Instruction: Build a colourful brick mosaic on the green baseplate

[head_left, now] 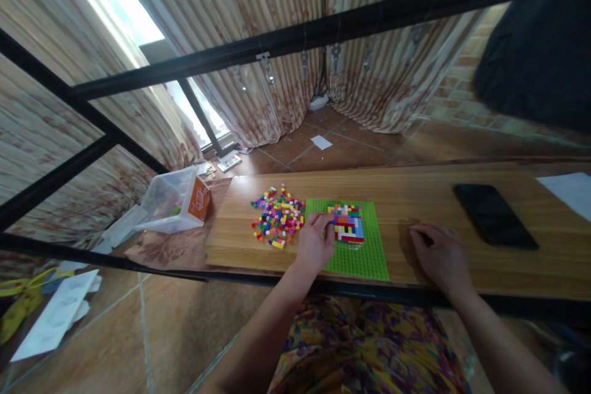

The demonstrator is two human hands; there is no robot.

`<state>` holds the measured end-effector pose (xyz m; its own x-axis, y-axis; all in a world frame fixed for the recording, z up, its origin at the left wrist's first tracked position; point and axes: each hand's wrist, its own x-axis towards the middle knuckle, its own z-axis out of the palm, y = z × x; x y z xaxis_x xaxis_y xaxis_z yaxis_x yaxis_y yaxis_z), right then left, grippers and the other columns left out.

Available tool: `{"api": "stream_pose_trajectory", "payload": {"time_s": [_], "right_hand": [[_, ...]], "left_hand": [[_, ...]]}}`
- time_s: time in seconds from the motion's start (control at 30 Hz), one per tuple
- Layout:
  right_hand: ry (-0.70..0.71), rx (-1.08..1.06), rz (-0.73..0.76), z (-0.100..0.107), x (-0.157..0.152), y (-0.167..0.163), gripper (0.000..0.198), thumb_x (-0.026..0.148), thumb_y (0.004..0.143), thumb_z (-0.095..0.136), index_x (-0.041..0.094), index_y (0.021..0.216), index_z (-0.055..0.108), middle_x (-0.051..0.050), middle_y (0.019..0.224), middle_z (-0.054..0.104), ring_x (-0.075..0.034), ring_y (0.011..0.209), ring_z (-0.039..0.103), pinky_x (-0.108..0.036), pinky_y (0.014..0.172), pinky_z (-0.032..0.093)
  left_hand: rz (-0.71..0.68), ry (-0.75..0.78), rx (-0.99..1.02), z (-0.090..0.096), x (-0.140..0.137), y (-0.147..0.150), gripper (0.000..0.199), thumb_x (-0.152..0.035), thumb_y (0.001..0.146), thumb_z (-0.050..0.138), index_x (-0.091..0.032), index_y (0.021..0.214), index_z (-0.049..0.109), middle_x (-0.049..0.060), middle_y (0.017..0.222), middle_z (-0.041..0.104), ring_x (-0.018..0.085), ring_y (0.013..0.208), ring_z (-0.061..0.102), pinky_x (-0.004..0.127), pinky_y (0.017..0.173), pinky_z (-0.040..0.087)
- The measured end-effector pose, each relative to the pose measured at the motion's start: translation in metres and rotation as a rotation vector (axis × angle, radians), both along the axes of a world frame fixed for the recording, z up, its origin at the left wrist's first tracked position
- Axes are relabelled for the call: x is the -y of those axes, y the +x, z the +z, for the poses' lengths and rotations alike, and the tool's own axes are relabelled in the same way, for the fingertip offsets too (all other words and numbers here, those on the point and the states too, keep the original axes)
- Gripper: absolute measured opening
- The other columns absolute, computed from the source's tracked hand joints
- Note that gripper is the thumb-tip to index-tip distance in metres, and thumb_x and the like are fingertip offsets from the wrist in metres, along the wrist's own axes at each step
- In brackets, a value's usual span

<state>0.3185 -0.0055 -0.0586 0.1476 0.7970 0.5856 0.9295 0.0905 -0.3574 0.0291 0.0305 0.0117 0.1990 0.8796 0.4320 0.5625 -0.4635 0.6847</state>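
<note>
A green studded baseplate [369, 261] lies on the table, bearing a block of multicoloured toy bricks [348, 221] packed close together. My left hand [316, 243] is over the plate's left side, thumb and fingers pinched at the left edge of the built bricks. A small blue brick [331, 220] shows at those fingertips. To the left of the plate is a loose heap of small mixed-colour bricks [279, 215]. My right hand [441, 255] rests on the tabletop right of the plate, fingers loosely curled, with nothing visible in them.
On the wooden table [415, 191], a black phone [494, 215] lies at the right, near a white paper sheet [567, 194]. A clear plastic box [170, 200] with an orange label stands beyond the left end. A black metal bar [295, 34] crosses in front of curtains.
</note>
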Motion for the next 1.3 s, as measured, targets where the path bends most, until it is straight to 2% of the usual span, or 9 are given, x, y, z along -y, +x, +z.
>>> {"api": "stream_pose_trajectory", "payload": {"time_s": [0.3, 0.6, 0.77, 1.03, 1.17, 1.3], "right_hand": [[0.008, 0.013, 0.008, 0.001, 0.0, -0.001, 0.024, 0.034, 0.09, 0.051, 0.019, 0.082, 0.069, -0.01, 0.088, 0.073, -0.025, 0.084, 0.066, -0.041, 0.081, 0.049], [-0.009, 0.001, 0.003, -0.002, 0.0, 0.002, 0.025, 0.035, 0.09, 0.051, 0.02, 0.083, 0.069, -0.009, 0.09, 0.073, -0.025, 0.087, 0.066, -0.041, 0.083, 0.049], [-0.023, -0.015, -0.006, 0.0, 0.0, 0.0, 0.025, 0.035, 0.09, 0.051, 0.02, 0.083, 0.069, -0.009, 0.09, 0.073, -0.024, 0.086, 0.065, -0.041, 0.082, 0.049], [-0.034, -0.026, -0.014, 0.002, -0.001, -0.001, 0.025, 0.036, 0.089, 0.051, 0.02, 0.081, 0.07, -0.009, 0.089, 0.073, -0.025, 0.087, 0.066, -0.042, 0.083, 0.049], [-0.04, -0.042, -0.014, 0.002, 0.0, -0.001, 0.024, 0.035, 0.088, 0.051, 0.021, 0.081, 0.07, -0.009, 0.089, 0.073, -0.025, 0.087, 0.065, -0.043, 0.084, 0.049], [-0.038, -0.035, -0.004, 0.002, 0.0, -0.001, 0.025, 0.035, 0.089, 0.051, 0.02, 0.083, 0.07, -0.01, 0.09, 0.073, -0.026, 0.087, 0.065, -0.043, 0.083, 0.049]], "left_hand": [[0.086, -0.121, 0.031, 0.002, 0.004, -0.009, 0.018, -0.006, 0.086, 0.057, -0.021, 0.091, 0.067, 0.003, 0.09, 0.067, 0.016, 0.086, 0.065, 0.028, 0.078, 0.054], [0.124, -0.194, 0.101, -0.011, -0.01, -0.006, 0.019, -0.009, 0.084, 0.061, -0.021, 0.098, 0.063, 0.002, 0.089, 0.069, 0.017, 0.087, 0.067, 0.032, 0.084, 0.056], [0.129, -0.179, 0.105, -0.012, -0.007, -0.006, 0.019, -0.01, 0.083, 0.06, -0.021, 0.098, 0.062, 0.002, 0.09, 0.068, 0.016, 0.086, 0.067, 0.032, 0.084, 0.056], [0.223, -0.16, 0.065, -0.005, -0.002, 0.006, 0.017, -0.012, 0.082, 0.059, -0.019, 0.096, 0.063, 0.002, 0.085, 0.066, 0.015, 0.077, 0.065, 0.028, 0.075, 0.054], [0.263, -0.233, 0.053, -0.001, -0.004, 0.014, 0.013, -0.013, 0.081, 0.061, -0.019, 0.093, 0.064, 0.002, 0.081, 0.067, 0.015, 0.073, 0.065, 0.027, 0.071, 0.052], [0.263, -0.353, 0.123, 0.0, -0.005, 0.017, 0.014, -0.017, 0.082, 0.062, -0.018, 0.095, 0.065, 0.0, 0.075, 0.068, 0.014, 0.068, 0.065, 0.025, 0.066, 0.049]]}}
